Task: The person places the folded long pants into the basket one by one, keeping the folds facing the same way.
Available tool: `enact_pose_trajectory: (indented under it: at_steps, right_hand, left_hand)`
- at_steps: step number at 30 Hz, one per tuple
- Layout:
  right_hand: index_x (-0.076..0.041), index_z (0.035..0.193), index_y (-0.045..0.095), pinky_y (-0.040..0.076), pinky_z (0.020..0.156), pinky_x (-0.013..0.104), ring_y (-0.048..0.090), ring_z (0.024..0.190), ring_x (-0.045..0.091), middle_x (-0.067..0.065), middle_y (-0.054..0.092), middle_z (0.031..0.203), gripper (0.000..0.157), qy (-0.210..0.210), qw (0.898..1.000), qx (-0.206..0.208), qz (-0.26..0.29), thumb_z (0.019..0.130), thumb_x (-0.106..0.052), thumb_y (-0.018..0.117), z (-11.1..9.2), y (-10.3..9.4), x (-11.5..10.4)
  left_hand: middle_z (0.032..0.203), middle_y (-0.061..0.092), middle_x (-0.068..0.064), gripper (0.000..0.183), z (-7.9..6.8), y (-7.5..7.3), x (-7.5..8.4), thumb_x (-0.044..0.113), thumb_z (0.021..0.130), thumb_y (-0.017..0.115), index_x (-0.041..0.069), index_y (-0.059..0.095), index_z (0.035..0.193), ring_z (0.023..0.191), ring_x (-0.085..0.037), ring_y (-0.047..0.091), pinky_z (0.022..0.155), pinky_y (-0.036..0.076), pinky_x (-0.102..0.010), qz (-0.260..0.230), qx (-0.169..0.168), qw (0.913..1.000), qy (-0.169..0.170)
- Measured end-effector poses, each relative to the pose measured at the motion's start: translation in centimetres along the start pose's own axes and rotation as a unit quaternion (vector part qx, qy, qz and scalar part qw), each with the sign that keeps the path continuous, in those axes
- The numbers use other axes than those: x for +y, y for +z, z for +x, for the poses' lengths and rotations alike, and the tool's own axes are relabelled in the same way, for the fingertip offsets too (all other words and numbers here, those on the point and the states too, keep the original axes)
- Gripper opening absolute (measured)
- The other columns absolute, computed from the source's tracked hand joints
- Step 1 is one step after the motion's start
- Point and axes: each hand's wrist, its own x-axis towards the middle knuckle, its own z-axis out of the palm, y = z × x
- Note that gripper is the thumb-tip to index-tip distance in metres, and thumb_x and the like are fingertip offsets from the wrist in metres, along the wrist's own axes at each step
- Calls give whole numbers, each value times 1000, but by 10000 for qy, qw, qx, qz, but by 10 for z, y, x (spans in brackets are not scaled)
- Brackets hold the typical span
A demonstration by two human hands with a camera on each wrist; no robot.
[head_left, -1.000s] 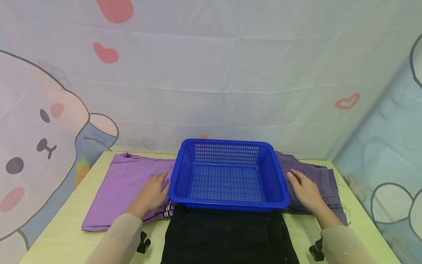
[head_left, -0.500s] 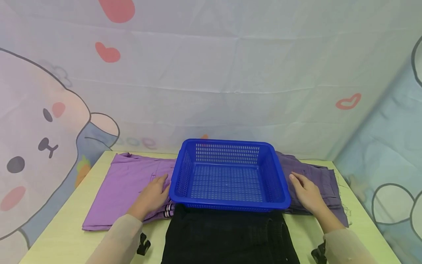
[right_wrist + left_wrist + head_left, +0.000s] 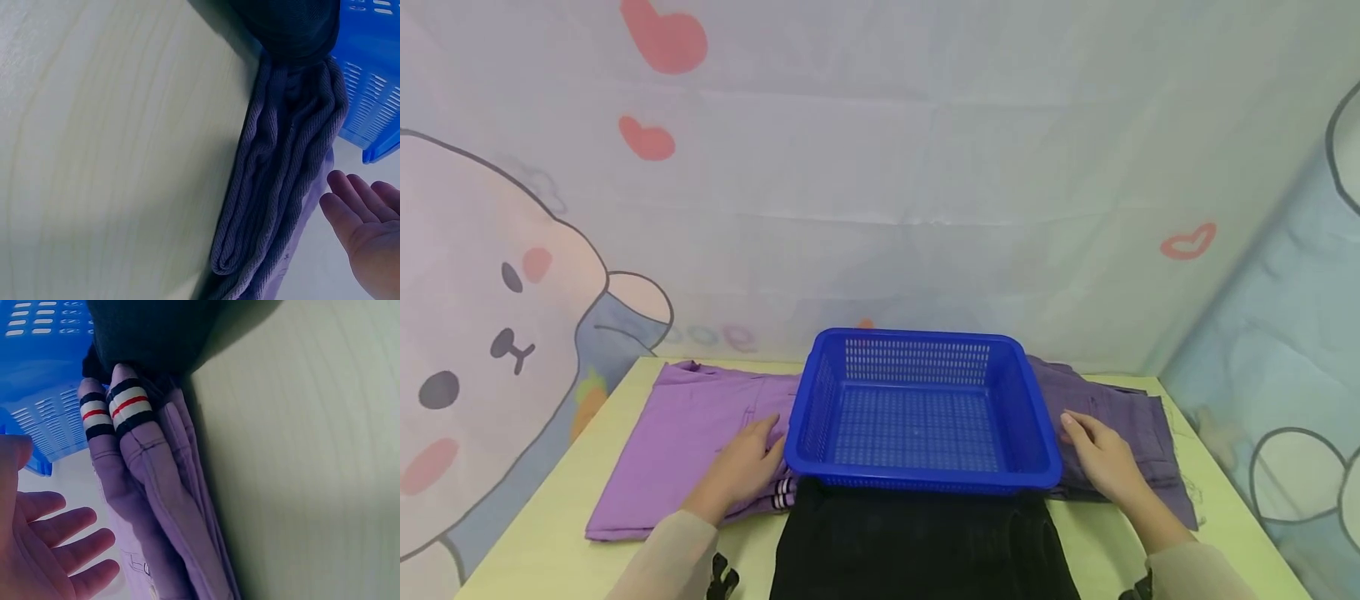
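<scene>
A blue plastic basket [image 3: 917,479] with slotted walls stands at the middle of the table, its front edge over folded black clothing [image 3: 925,542]. My left hand [image 3: 741,467] hovers over folded lilac clothing [image 3: 692,450], just left of the basket. In the left wrist view its fingers [image 3: 75,522] are loosely extended and hold nothing, and the lilac fabric has striped bands. To the basket's right, my right hand [image 3: 1105,458] is above folded dark purple-grey clothing [image 3: 1138,425]. Its fingers [image 3: 340,215] are relaxed and apart from the basket in the right wrist view.
The pale wooden table [image 3: 542,533] shows at both sides and between the garments. A printed cloth backdrop [image 3: 925,183] hangs close behind the table's far edge. Black straps or clips [image 3: 721,575] are at the wrists.
The head view has tilted slightly up, so the basket and clothes appear lower. Both hands have drawn slightly toward me; the basket has not visibly moved on the table.
</scene>
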Motion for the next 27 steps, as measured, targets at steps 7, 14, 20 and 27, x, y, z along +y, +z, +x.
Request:
enact_pose_trajectory:
  at_steps: [7,14,20,27]
  right_hand:
    - [0,136,34,38,92,53,51,112,35,22,53,122,77,-8,9999,-27,153,88,-61,25,-4,2,-3]
    - [-1,135,34,41,89,50,53,109,34,22,53,121,74,-87,9998,13,173,90,-58,26,-5,1,-7]
    - [0,135,35,46,85,46,53,108,35,24,52,122,74,-64,9995,-13,307,90,-58,26,-8,2,-6]
    - [2,133,36,48,83,44,54,107,36,24,52,122,72,-16,9987,-35,511,91,-56,28,-8,4,-5]
  left_hand:
    - [134,40,-23,58,-4,2,0,39,95,36,-3,34,135,124,-38,36,102,28,-50,-154,22,9999,-28]
    - [134,41,-21,59,-3,2,2,41,94,36,-2,36,135,124,-36,36,101,29,-50,-263,67,9996,-62]
    - [134,41,-21,57,-4,4,1,39,95,36,-2,35,135,124,-36,37,101,30,-50,-317,58,9995,-36]
    - [132,43,-22,55,-5,6,0,36,94,38,-3,37,133,122,-36,39,101,30,-48,-402,122,9991,69]
